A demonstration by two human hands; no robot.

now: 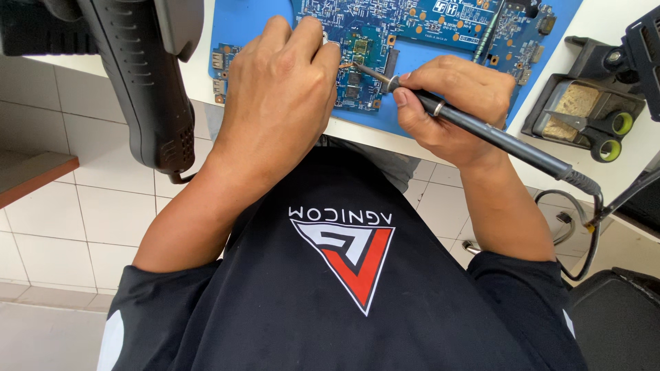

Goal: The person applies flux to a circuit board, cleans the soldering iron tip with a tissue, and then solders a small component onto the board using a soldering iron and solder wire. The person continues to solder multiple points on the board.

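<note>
Soldering iron, slim black with metal tip (pixel 481 130), clenched in right hand grip (pixel 454 103), tip down on blue circuit board (pixel 357 62). Left hand (pixel 282 96) fisted over board's left part; can't tell what it holds. Board lies on blue mat (pixel 237 27) on white tabletop (pixel 619 20). Black hot-air gun (pixel 144 89) hangs left, covering tabletop corner. Black iron stand with sponge (pixel 577 103) sits right.
</note>
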